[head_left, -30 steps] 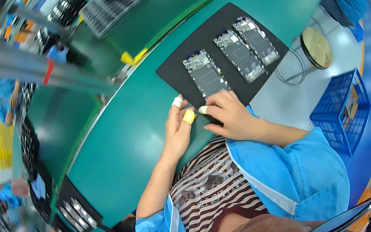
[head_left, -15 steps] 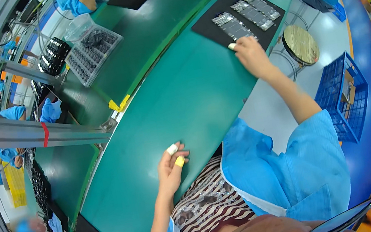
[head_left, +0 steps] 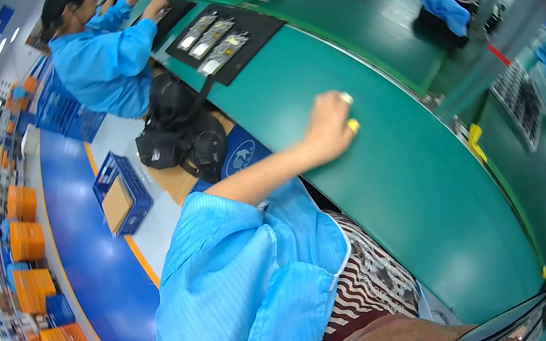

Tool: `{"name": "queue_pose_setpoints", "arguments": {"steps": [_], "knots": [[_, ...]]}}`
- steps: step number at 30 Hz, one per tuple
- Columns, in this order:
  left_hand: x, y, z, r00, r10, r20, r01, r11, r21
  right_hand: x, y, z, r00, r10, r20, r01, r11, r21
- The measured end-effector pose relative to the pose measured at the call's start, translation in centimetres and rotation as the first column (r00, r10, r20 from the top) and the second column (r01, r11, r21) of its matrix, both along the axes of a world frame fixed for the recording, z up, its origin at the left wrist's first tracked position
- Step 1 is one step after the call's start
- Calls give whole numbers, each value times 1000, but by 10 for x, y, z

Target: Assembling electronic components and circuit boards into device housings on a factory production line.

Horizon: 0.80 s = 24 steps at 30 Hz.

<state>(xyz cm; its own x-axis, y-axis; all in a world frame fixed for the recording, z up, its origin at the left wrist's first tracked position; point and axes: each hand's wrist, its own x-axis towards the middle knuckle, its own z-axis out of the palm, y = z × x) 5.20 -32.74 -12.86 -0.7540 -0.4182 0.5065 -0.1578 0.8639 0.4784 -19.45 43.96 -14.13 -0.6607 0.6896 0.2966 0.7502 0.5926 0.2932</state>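
My left hand (head_left: 329, 126) is over the green table (head_left: 392, 201), its arm reaching in from the left in a blue sleeve. A white fingertip cover and a yellow one show on it. Its fingers curl loosely, with thumb tip and forefinger tip apart and nothing visible between them. My right hand is outside the view. Beyond the left hand, at the table's far left, a black mat (head_left: 249, 26) carries three small boards (head_left: 218, 39) with silver and pale parts. The hand is well apart from them.
A person in blue (head_left: 103, 65) works at the far left. A black bag (head_left: 171, 133) and a blue crate (head_left: 122, 194) are beside the table. A metal-edged divider runs along its right side, with yellow tape (head_left: 476, 142). A compartment tray (head_left: 518, 104) lies beyond.
The view has swung far to the left. My right hand and the mat of boards near it have left the picture. A different mat, a co-worker and a black bag have come into view.
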Motion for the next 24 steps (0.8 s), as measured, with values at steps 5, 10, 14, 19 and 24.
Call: {"name": "queue_pose_setpoints", "arguments": {"steps": [5, 10, 14, 19, 24], "knots": [[11, -137, -18, 824, 538, 177, -517, 842, -151, -4, -1, 16, 972, 78, 223, -112, 984, 142], [14, -196, -7, 744, 628, 229, -562, 773, -294, 7, -76, -11, 901, 404, -156, -422, 899, -112], [2, -178, 0, 727, 636, 259, -595, 772, -224, 32, -162, 18, 783, 604, -147, -600, 796, 73], [2, -104, 15, 801, 481, 356, -451, 876, -168, 21, -261, 5, 308, 844, -439, -949, 305, -78], [-6, 10, 30, 913, -70, 402, -19, 977, 212, 14, -356, -4, 71, 792, -607, -952, -128, -279]]}}
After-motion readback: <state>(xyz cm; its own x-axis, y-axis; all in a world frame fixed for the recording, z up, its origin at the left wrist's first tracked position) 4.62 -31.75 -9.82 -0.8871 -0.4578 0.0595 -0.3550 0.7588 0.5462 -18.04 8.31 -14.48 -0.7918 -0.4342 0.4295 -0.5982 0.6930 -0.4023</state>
